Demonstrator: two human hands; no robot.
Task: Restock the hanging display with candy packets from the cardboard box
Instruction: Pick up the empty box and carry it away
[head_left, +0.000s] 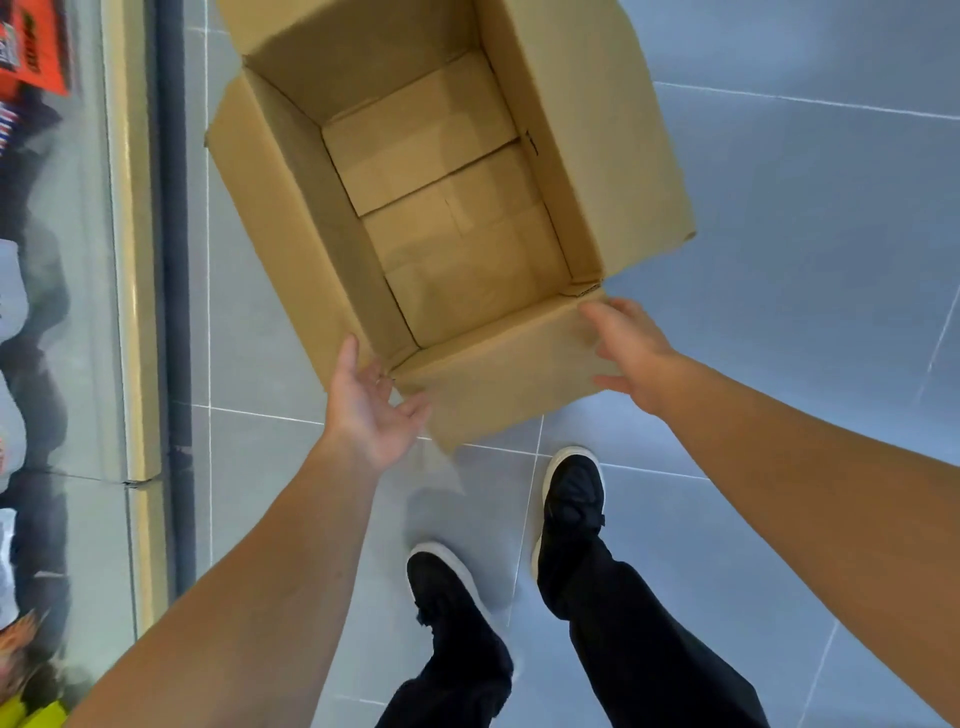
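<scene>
Both my hands reach, fingers spread and gripping nothing, for the cardboard box (587, 156), left hand (371, 397) and right hand (631, 353) at its near flap. No packets show inside; I should grasp opposite sides evenly.

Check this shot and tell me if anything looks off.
The cardboard box on the tiled floor holds no candy packets; only its bare bottom flaps show. Both the left hand and right hand reach for its near flap. Nothing looks spilled or damaged.
</scene>
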